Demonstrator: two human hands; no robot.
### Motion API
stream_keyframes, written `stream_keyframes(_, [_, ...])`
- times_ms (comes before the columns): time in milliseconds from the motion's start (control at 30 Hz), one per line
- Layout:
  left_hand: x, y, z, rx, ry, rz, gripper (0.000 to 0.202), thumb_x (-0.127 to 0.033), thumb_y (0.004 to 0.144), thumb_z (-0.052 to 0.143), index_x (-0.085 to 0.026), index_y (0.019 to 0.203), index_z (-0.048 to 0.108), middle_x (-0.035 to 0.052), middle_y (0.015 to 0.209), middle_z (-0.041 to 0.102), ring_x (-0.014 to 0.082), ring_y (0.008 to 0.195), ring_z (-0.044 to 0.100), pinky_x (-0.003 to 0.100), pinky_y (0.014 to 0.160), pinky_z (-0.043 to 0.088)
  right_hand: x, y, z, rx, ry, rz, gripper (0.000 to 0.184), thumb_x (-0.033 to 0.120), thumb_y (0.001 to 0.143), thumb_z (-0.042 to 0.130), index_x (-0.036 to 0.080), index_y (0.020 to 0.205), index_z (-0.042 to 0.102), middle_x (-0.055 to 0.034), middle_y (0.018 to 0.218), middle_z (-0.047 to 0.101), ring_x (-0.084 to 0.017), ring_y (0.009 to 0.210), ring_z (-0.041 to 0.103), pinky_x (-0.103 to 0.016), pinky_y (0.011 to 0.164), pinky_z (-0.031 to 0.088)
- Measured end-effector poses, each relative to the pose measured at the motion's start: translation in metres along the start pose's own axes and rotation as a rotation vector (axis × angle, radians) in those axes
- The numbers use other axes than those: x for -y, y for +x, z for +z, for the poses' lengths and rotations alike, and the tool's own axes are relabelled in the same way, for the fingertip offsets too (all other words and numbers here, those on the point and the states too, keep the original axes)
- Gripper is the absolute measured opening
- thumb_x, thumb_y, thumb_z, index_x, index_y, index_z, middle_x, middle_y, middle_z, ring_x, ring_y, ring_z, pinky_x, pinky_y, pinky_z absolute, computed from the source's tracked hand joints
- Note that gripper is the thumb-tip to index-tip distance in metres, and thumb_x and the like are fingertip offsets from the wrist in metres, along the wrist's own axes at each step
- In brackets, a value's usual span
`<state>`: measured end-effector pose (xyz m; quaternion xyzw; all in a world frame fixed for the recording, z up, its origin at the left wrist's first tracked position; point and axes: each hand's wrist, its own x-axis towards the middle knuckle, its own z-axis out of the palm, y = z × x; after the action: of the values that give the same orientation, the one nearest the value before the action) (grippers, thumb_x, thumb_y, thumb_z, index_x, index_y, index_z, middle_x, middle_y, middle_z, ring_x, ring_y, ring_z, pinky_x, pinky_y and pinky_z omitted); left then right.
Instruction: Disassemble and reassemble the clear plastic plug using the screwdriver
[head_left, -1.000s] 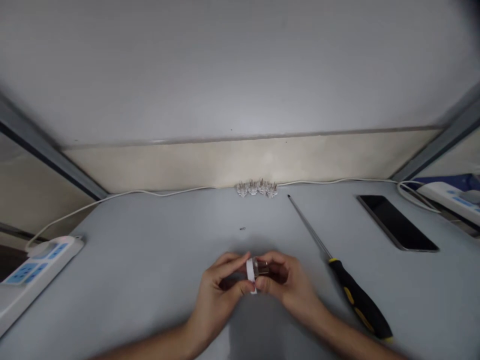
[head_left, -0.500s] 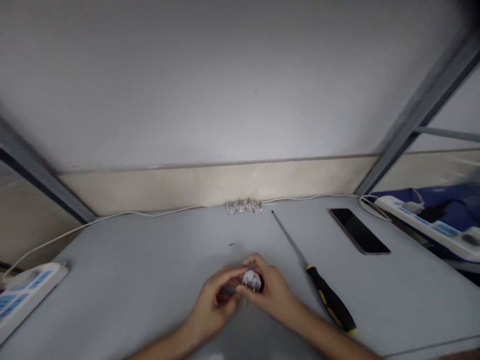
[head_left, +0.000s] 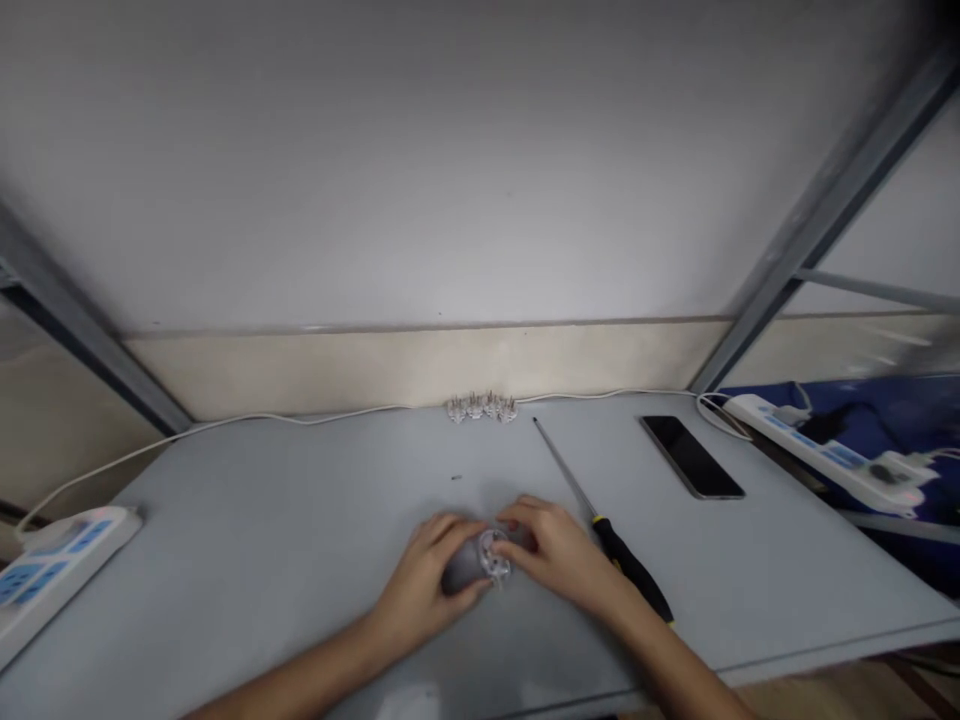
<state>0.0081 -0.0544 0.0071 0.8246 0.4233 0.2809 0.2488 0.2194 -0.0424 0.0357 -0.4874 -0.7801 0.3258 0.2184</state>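
Both of my hands meet at the middle of a grey table [head_left: 262, 520]. Between them is a small white and clear plastic plug part [head_left: 495, 556] with metal pins showing. My left hand [head_left: 427, 580] curls around its left side with fingers closed on it. My right hand [head_left: 555, 555] pinches its right side from above. A screwdriver [head_left: 600, 520] with a long thin shaft and a black and yellow handle lies just right of my right hand, partly behind my wrist.
Several small clear plug parts [head_left: 481, 407] sit in a row at the table's back edge. A tiny screw [head_left: 455, 477] lies in front of them. A black phone [head_left: 690, 456] lies at right. White power strips rest at far left [head_left: 52, 560] and far right [head_left: 825, 450].
The plug part has been turned in my hands and lowered toward the table. My view has swung to the right, so more of the right-hand strip shows.
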Motion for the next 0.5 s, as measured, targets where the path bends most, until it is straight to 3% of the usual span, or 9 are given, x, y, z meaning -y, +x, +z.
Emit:
stream_keyframes(100, [-0.003, 0.001, -0.001, 0.009, -0.001, -0.005, 0.039, -0.028, 0.08, 0.07, -0.024, 0.118, 0.064, 0.0095, 0.111, 0.065, 0.029, 0.104, 0.06, 0.045, 0.092, 0.048, -0.001, -0.005, -0.003, 0.05, 0.038, -0.02, 0.028, 0.039, 0.08, 0.068, 0.021, 0.102, 0.07, -0.0044, 0.093, 0.062, -0.013, 0.078, 0.055, -0.023, 0.071, 0.04])
stream_keyframes(233, [-0.004, 0.005, 0.0, 0.031, 0.016, -0.008, 0.034, -0.03, 0.08, 0.072, -0.026, 0.112, 0.068, 0.0081, 0.105, 0.066, 0.0288, 0.099, 0.061, 0.044, 0.088, 0.048, -0.006, -0.008, 0.002, 0.077, 0.058, -0.011, 0.039, 0.036, 0.069, 0.079, 0.023, 0.105, 0.07, -0.0026, 0.092, 0.061, -0.013, 0.076, 0.055, -0.023, 0.069, 0.041])
stream_keyframes(500, [-0.001, 0.01, -0.004, 0.074, 0.027, 0.027, 0.032, -0.029, 0.079, 0.073, -0.025, 0.11, 0.068, 0.0064, 0.102, 0.069, 0.0279, 0.095, 0.062, 0.042, 0.083, 0.047, -0.004, -0.013, 0.01, 0.027, 0.008, -0.004, 0.034, 0.028, 0.076, 0.074, 0.021, 0.108, 0.067, -0.0043, 0.097, 0.062, -0.016, 0.086, 0.06, -0.025, 0.075, 0.045])
